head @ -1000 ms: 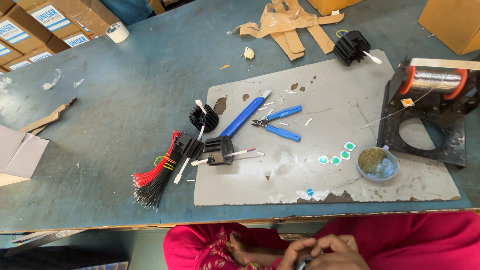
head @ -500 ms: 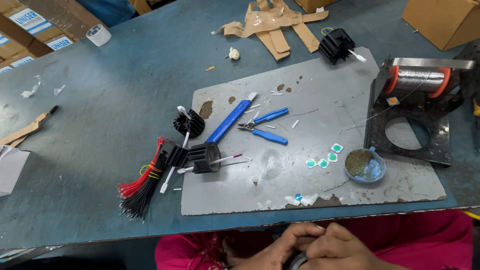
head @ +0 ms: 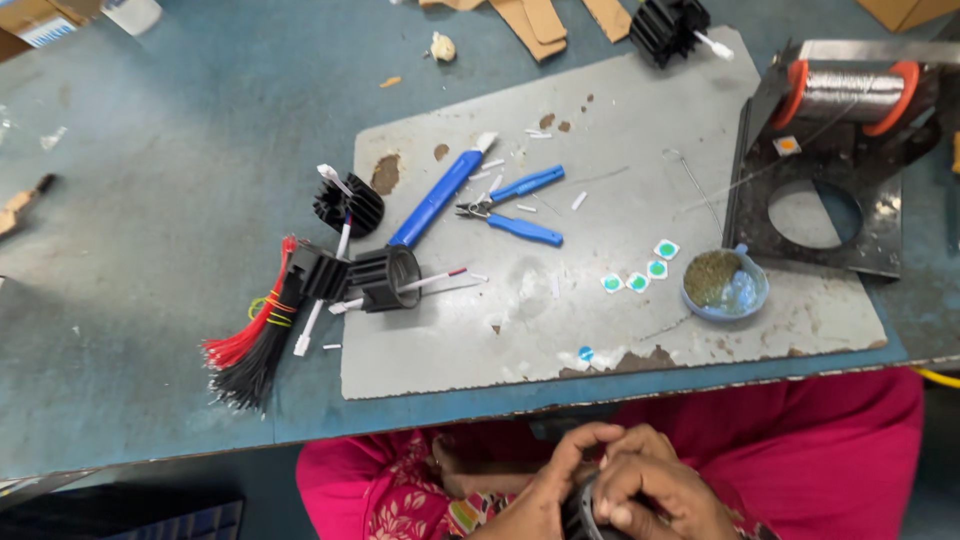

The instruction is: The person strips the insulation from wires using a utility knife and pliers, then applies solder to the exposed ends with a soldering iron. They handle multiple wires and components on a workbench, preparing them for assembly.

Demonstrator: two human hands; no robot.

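Bright pink clothing — floral print at the lap — bare hands point(head: 610, 485).

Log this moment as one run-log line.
left hand: on black finned part in lap | right hand: gripping same part | bench: blue pliers, wire bundle, wire spool untouched

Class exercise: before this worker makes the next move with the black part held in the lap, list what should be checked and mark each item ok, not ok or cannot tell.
1. Both hands on the part: left hand and right hand both grip the black ribbed part. Ok.
2. Part fully in view: mostly hidden by the fingers and the frame edge. Not ok.
3. Blue-handled pliers lying free on the grey mat. Ok.
4. Red and black wire bundle on the table, left of the mat. Ok.
5. Solder spool mounted on its stand. Ok.
6. Wire already fitted to the held part: cannot tell.
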